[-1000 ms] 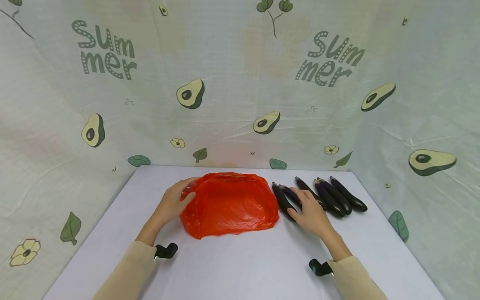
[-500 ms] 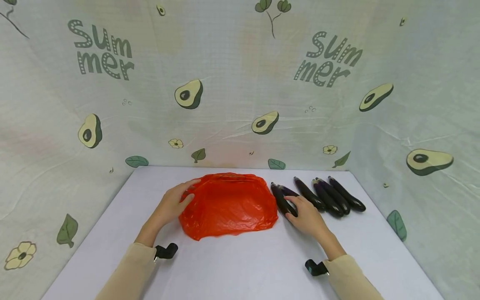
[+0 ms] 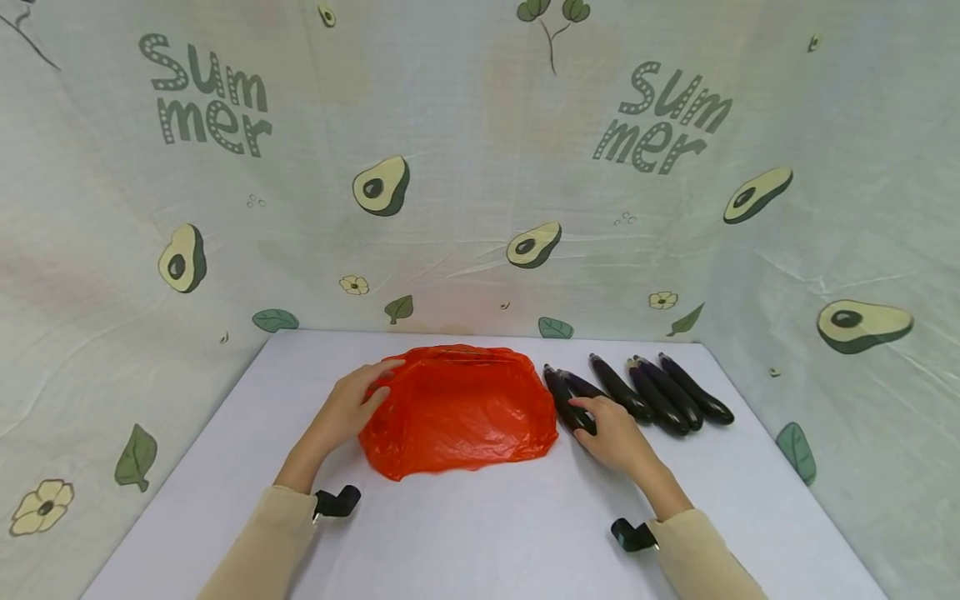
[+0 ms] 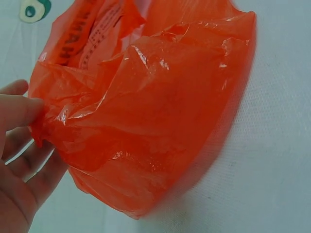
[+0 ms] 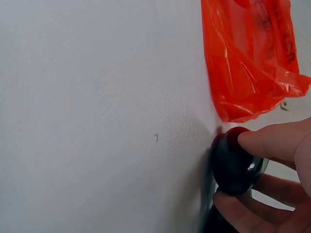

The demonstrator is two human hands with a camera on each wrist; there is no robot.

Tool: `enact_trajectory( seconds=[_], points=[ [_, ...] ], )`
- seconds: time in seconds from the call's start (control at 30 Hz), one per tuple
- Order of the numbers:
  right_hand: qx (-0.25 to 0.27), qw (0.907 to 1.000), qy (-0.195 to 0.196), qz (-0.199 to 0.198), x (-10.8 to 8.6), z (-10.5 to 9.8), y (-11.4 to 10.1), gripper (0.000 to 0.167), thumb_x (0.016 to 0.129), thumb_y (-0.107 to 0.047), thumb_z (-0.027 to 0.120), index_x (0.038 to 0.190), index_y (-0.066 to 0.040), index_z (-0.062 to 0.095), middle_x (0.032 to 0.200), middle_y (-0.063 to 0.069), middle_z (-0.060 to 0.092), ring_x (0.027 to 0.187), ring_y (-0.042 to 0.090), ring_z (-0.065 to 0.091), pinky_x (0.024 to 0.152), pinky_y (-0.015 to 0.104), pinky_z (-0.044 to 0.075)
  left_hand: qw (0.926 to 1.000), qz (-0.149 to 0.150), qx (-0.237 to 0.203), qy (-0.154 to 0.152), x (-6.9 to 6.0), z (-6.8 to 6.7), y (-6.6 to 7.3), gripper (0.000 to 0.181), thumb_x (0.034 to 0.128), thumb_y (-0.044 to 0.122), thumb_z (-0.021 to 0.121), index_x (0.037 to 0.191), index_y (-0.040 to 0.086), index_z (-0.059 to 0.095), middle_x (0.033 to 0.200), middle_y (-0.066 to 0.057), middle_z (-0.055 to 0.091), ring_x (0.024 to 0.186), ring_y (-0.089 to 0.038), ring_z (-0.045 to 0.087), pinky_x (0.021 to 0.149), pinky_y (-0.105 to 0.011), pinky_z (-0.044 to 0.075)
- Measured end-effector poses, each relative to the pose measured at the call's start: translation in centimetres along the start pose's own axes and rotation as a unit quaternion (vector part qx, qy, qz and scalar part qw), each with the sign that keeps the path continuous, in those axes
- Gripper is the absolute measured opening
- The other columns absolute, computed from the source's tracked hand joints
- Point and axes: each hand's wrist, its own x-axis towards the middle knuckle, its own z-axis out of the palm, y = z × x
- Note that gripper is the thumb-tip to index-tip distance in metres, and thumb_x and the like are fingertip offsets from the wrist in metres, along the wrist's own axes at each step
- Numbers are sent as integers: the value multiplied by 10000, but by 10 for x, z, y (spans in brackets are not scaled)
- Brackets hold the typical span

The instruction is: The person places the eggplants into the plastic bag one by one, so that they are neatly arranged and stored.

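"Where is the eggplant (image 3: 559, 395)?"

"On the surface (image 3: 465, 533), just beside the right edge of the red bag (image 3: 465, 408), stem end pointing away. The right grip (image 3: 615, 435) is closed on its thick near end, thumb on one side and fingers on the other."

"How should it handle?"

"Firm and fairly light, I'd guess, though the glossy skin looks slippery and could bruise. A hold nearer the middle would probably balance better than that rounded end."

"And the bag?"

"Thin, limp plastic by the look of it, likely to sag unless held. The left grip (image 3: 352, 400) pinches its left edge. Whether the bag touches the eggplant, I can't tell."

"What crowds the work?"

"A second eggplant (image 3: 579, 384) lies close along the right side of the first, so the fingers have little room there. Four more eggplants (image 3: 678, 392) lie farther right, out of the way. A printed cloth (image 3: 450, 125) hangs behind the surface, well apart from both grips."
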Motion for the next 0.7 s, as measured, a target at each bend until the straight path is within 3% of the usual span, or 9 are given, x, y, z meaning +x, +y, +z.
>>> enact_trajectory(
  seconds=[0.1,0.3,0.7],
  points=[
    [-11,10000,-49,-3,0,-1,-1,489,896,-81,822,1366,-37,693,1283,211,703,1200,418,664,1018,605,538,9999,-21,-98,-32,0,1,-1,537,1065,52,613,1555,261,544,1406,-88,645,1229,-316,620,973,-524,592],
    [77,9998,-149,111,0,0,-1,505,899,-69,821,1383,-36,678,1325,216,694,1230,427,656,1017,600,541,9999,10,-140,-22,0,3,-2,540,1061,44,616,1549,268,550,1309,-81,661,1167,-293,622,945,-497,603],
    [101,9999,-130,53,0,2,2,541,914,-69,806,1430,-37,644,1416,216,658,1303,443,624,1040,606,521,9996,233,-95,121,2,3,-2,528,1046,-16,609,1503,248,606,1265,-76,623,1170,-283,611,935,-492,609]
  ],
)
